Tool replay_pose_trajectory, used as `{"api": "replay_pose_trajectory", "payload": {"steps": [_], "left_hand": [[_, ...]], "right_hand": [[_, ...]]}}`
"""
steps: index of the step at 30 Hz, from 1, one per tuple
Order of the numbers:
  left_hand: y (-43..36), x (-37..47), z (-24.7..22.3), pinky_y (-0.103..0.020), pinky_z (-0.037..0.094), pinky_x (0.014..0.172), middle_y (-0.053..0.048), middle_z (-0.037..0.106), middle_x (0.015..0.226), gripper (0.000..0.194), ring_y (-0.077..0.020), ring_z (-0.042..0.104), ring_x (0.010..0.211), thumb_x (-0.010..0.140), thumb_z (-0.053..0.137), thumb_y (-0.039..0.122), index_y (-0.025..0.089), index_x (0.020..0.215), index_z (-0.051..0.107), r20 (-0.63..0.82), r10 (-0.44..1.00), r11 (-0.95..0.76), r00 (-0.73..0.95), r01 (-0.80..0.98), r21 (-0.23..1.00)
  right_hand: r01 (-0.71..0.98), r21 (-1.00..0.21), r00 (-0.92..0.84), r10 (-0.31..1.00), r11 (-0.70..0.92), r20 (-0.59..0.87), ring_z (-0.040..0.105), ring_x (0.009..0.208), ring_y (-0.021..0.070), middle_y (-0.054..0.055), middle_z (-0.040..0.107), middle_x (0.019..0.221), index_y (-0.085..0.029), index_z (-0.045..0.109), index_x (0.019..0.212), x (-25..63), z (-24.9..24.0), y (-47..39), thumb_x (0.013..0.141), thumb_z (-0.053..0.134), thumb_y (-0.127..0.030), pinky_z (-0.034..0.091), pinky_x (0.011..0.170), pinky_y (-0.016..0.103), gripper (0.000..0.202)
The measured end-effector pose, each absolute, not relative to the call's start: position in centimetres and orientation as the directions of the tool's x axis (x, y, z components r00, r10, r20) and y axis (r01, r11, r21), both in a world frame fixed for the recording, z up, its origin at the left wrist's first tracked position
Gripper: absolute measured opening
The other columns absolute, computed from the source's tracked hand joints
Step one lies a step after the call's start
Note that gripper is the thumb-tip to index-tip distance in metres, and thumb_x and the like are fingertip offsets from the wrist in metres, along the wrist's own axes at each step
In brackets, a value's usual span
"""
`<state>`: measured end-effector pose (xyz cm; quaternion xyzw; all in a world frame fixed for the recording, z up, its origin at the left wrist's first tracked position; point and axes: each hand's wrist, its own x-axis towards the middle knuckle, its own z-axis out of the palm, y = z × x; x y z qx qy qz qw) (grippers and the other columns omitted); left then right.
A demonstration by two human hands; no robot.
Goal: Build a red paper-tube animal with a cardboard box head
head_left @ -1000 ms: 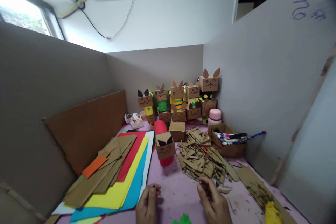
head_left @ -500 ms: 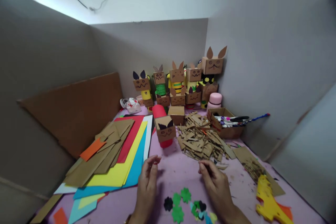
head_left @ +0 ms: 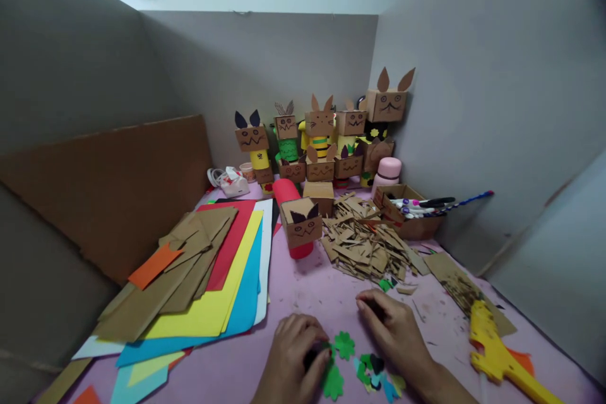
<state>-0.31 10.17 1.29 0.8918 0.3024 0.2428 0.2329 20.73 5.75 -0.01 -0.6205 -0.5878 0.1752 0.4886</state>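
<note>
My left hand (head_left: pixel 296 360) is low over the table, fingers curled down and thumb bent in at the green paper flowers. Its fingers partly cover one flower; whatever they hold is hidden. Beside it lie a green paper flower (head_left: pixel 344 345) and a lower green flower (head_left: pixel 333 383). My right hand (head_left: pixel 395 331) rests to the right, loosely closed, thumb near the index finger, with nothing visible in it. By its wrist is a small heap of green, black, blue and yellow paper scraps (head_left: pixel 372 372). Green and black bits (head_left: pixel 387 284) lie beyond its fingers.
A cardboard-headed figure with a red body (head_left: pixel 300 233) leans mid-table. Cardboard strips (head_left: pixel 362 243) are heaped behind my right hand. Coloured sheets (head_left: pixel 227 271) and cardboard pieces (head_left: pixel 175 284) lie left. A yellow glue gun (head_left: pixel 497 353) and a pen box (head_left: pixel 411 214) are right; finished figures (head_left: pixel 319 132) stand behind.
My left hand has moved down and right onto the flowers, covering the black one. Green and black bits now show beyond my right hand, which stays nearly in place. The view has shifted slightly.
</note>
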Motion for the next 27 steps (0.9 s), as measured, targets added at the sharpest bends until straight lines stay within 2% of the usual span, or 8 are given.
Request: {"api": "replay_pose_trajectory", "payload": {"steps": [5,9,13,16,20,22,24,27], "left_hand": [[11.0,-0.5,0.2,-0.038,0.046,0.077,-0.008,0.066,0.091,0.012,-0.0225,0.060,0.088,0.088,0.049,0.025,0.020,0.091,0.060,0.298,0.604,-0.747,0.739,0.394,0.536],[11.1,-0.7,0.4,-0.037,0.046,0.077,-0.007,0.066,0.086,0.017,-0.0210,0.060,0.084,0.092,0.042,0.025,0.021,0.086,0.057,0.277,0.674,-0.660,0.685,0.390,0.642],[10.8,-1.0,0.8,-0.036,0.047,0.079,-0.007,0.066,0.088,0.016,-0.0208,0.059,0.086,0.092,0.043,0.027,0.021,0.087,0.058,0.270,0.751,-0.563,0.602,0.372,0.738],[10.7,-1.1,0.9,-0.034,0.048,0.078,-0.006,0.065,0.086,0.017,-0.0200,0.060,0.085,0.091,0.045,0.028,0.021,0.087,0.060,0.247,0.794,-0.502,0.555,0.370,0.782],[10.8,-1.0,0.9,-0.033,0.050,0.076,-0.005,0.066,0.084,0.018,-0.0197,0.062,0.082,0.091,0.046,0.029,0.021,0.086,0.062,0.266,0.797,-0.519,0.542,0.390,0.760],[10.7,-1.0,1.1,-0.033,0.050,0.075,-0.006,0.067,0.084,0.019,-0.0197,0.063,0.081,0.091,0.046,0.028,0.021,0.088,0.063,0.296,0.790,-0.546,0.537,0.396,0.738],[10.5,-0.9,1.2,-0.034,0.050,0.079,-0.007,0.068,0.088,0.016,-0.0204,0.063,0.086,0.089,0.049,0.027,0.021,0.092,0.064,0.324,0.777,-0.573,0.540,0.393,0.719],[10.0,-0.6,1.5,-0.037,0.047,0.090,-0.009,0.067,0.109,0.024,-0.0225,0.060,0.103,0.086,0.054,0.024,0.025,0.108,0.064,0.417,0.681,-0.702,0.602,0.375,0.606]], "right_hand": [[0.556,-0.824,0.258,0.920,0.108,0.295,0.064,0.073,0.0176,0.002,0.068,0.079,-0.021,0.063,0.088,20.9,-0.7,5.8,0.089,0.048,-0.040,0.047,0.067,0.026,0.024],[0.563,-0.824,0.303,0.910,0.068,0.282,0.064,0.073,0.0192,0.004,0.069,0.080,-0.020,0.063,0.087,21.1,-0.4,5.8,0.089,0.047,-0.041,0.046,0.067,0.028,0.026],[0.571,-0.817,0.290,0.911,0.081,0.294,0.062,0.071,0.0190,0.004,0.068,0.077,-0.019,0.063,0.086,21.2,0.2,5.9,0.089,0.046,-0.038,0.045,0.066,0.028,0.026],[0.606,-0.793,0.236,0.936,0.067,0.260,0.060,0.071,0.0186,0.004,0.067,0.078,-0.018,0.064,0.086,21.0,0.6,5.9,0.087,0.048,-0.035,0.044,0.067,0.029,0.023],[0.728,-0.675,0.037,0.977,0.119,0.212,0.056,0.085,0.0210,0.005,0.062,0.084,-0.020,0.066,0.081,20.2,1.2,5.5,0.080,0.059,-0.032,0.041,0.076,0.032,0.014],[0.690,-0.711,0.000,0.981,0.139,0.192,0.053,0.087,0.0213,0.005,0.058,0.083,-0.020,0.065,0.074,19.7,1.3,5.3,0.075,0.062,-0.027,0.039,0.077,0.032,0.009],[0.580,-0.805,0.031,0.983,0.129,0.180,0.053,0.083,0.0202,0.004,0.057,0.078,-0.018,0.063,0.067,19.4,1.3,5.3,0.073,0.060,-0.023,0.037,0.076,0.031,0.008],[0.435,-0.894,0.075,0.985,0.106,0.153,0.052,0.072,0.0170,0.002,0.055,0.069,-0.017,0.057,0.063,19.2,1.1,5.5,0.073,0.054,-0.024,0.038,0.070,0.029,0.012]]}}
